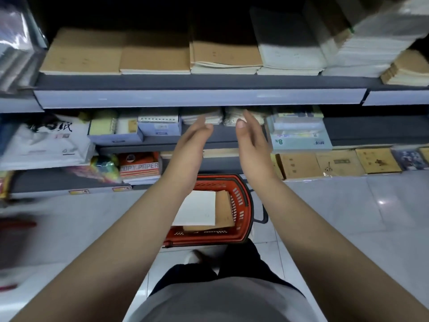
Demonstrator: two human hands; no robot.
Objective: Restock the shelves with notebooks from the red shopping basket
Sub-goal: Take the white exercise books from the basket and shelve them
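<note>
Hands [193, 145] [251, 140] outstretched (palms facing), fingers straight

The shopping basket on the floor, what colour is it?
Red, with a dark handle. The shopping basket shows in the head view, on the floor between the person's arms.

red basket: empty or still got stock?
Not empty. The red basket on the floor still holds notebooks: a white-covered one lying on top of brown-covered ones. How many cannot be told.
</note>
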